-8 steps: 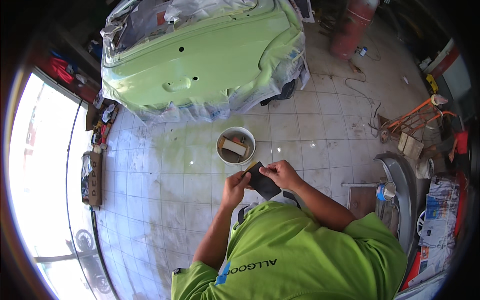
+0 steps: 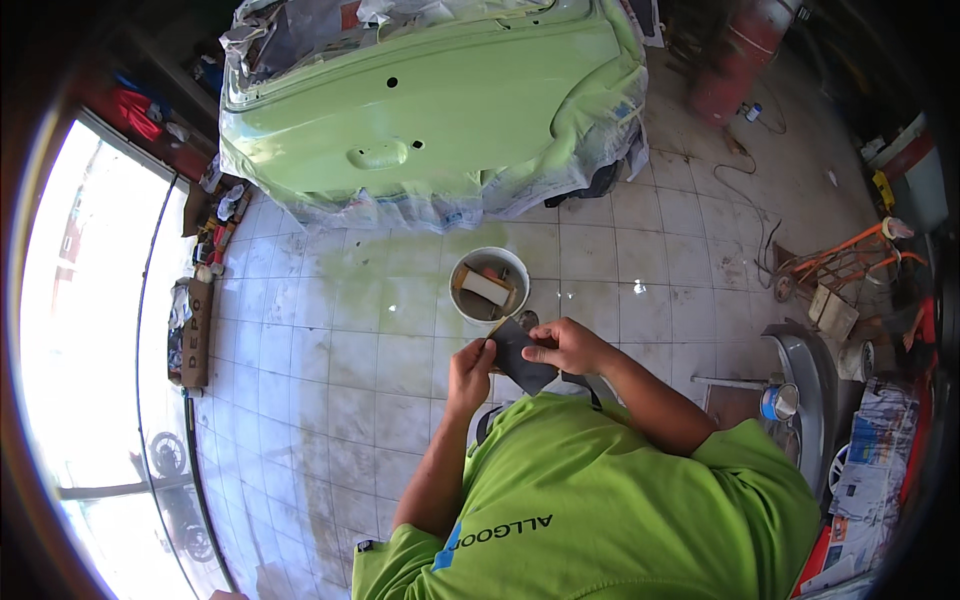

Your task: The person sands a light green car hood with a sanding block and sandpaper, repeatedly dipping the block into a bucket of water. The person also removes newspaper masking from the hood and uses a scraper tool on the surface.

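Note:
In front of my belly, both hands hold a folded piece of black sandpaper (image 2: 521, 362) with a thin yellowish edge showing. My left hand (image 2: 469, 374) pinches its left side, thumb on top. My right hand (image 2: 568, 347) is closed on the right side, its thumb lying on the black face and its fingers partly hidden behind. Just beyond the hands a white bucket (image 2: 455, 295) stands on the floor. Inside it is a pale rectangular block (image 2: 485, 288), with other items too dim to name.
A light green car body (image 2: 480, 110) with masking sheets along its lower edge stands ahead. A cardboard box (image 2: 195, 335) lies at left beside the bright doorway. To the right are an orange hand truck (image 2: 845, 248), a paint can (image 2: 779, 402), a grey bumper (image 2: 812, 400) and a red cylinder (image 2: 738, 60).
My right thumb has slid from the sandpaper's upper edge lower onto its face. The view has shifted a little, so the car and bucket appear farther right and higher.

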The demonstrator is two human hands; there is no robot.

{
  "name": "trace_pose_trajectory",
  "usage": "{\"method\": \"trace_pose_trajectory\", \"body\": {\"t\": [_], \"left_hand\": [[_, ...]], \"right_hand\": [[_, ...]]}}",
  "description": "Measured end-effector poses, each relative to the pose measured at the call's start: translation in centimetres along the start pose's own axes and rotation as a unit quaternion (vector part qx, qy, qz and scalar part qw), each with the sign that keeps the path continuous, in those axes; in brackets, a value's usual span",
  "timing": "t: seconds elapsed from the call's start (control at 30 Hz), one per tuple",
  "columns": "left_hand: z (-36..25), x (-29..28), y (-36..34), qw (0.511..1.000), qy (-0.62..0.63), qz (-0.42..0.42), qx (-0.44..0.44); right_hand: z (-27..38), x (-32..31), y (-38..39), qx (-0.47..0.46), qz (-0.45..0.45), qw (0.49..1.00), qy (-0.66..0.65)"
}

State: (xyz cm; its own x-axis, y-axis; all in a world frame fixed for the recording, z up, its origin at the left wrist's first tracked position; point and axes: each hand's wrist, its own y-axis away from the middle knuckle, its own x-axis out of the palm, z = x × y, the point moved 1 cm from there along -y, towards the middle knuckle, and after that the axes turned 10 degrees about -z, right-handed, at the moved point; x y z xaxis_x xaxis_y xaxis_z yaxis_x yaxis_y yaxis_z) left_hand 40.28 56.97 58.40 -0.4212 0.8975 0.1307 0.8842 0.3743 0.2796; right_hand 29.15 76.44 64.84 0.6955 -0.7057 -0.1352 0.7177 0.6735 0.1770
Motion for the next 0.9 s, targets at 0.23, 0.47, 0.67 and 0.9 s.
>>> {"method": "trace_pose_trajectory", "body": {"t": [0.23,0.47,0.67,0.9], "left_hand": [[-2.8,-1.1,-4.8,0.997,0.077,-0.018,-0.023],[-6.5,-2.1,-12.1,0.996,0.03,-0.079,0.017],[-9.6,-4.0,-18.0,0.993,0.053,-0.097,0.035],[-10.8,-6.9,-22.5,0.99,0.066,-0.117,0.037]], "right_hand": [[-1.7,-1.2,-8.4,0.027,-0.016,0.993,0.118],[1.0,-2.3,-18.5,-0.035,-0.009,0.994,0.107],[2.4,-2.7,-26.0,-0.019,-0.012,0.997,0.071],[4.7,-2.1,-31.2,-0.101,0.005,0.988,0.116]]}}
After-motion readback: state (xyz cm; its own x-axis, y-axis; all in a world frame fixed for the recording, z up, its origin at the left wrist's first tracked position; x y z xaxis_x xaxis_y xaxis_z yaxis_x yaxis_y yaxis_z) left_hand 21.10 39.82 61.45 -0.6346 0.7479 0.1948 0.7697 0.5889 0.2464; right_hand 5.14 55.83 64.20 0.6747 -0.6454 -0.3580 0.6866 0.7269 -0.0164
